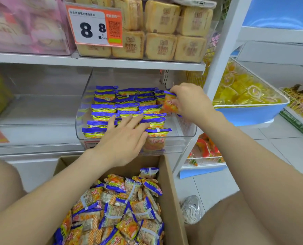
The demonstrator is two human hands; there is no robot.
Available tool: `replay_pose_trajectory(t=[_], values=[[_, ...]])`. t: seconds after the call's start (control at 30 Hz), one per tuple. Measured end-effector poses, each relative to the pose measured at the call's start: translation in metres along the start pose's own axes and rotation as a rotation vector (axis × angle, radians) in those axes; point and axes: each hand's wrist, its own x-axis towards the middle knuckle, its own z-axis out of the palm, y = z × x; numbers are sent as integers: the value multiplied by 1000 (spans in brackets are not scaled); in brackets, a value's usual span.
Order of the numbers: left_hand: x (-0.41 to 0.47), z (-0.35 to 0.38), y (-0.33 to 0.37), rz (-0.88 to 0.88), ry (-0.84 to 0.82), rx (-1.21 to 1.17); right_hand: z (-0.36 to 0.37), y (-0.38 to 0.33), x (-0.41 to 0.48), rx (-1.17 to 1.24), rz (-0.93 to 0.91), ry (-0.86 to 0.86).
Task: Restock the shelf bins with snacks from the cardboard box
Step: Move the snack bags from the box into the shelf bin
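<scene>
Each snack is a small pillow packet with blue-purple crimped ends, a yellow band under the crimp and an orange printed middle. The shelved packets (104,107) stand on edge in a clear bin (186,128) on the middle shelf, three across; down the left column I count about seven rows, front to back, though the hands cover part of the rest. One packet at the front right (156,138) shows its orange face through the bin's front wall. The left hand (122,140) lies flat on the front rows, fingers straight and a little spread, gripping nothing. The right hand (189,101) is at the bin's back right corner, pinching a single packet (169,103) between thumb and fingers, tilted with its orange face toward me. Just below the shelf, between the person's bare knees, sits one open cardboard box (172,191), heaped with loose packets (122,209) lying every which way, too many and too jumbled to count; one lies apart at the back of the heap (149,172). On the shelf above, square cakes (162,16) show four across in two tiers behind an orange price sign (94,25) reading 8.8. To the right a blue tray (249,114) holds yellow wrapped sweets (241,89).
</scene>
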Motion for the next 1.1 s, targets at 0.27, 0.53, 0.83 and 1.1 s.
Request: replay_pose_trajectory(t=[0.27,0.53,0.83,1.1], values=[[0,6,-5,14,-18,15,28,-28,32,-198,-38,-237],[-4,8,-14,26,166,-210,15,-23,17,28,118,-150],[-57,51,-4,347,63,-187,-37,-93,-108,488,-164,-227],[-72,166,-28,120,-657,137,40,-133,-147,79,-451,-800]])
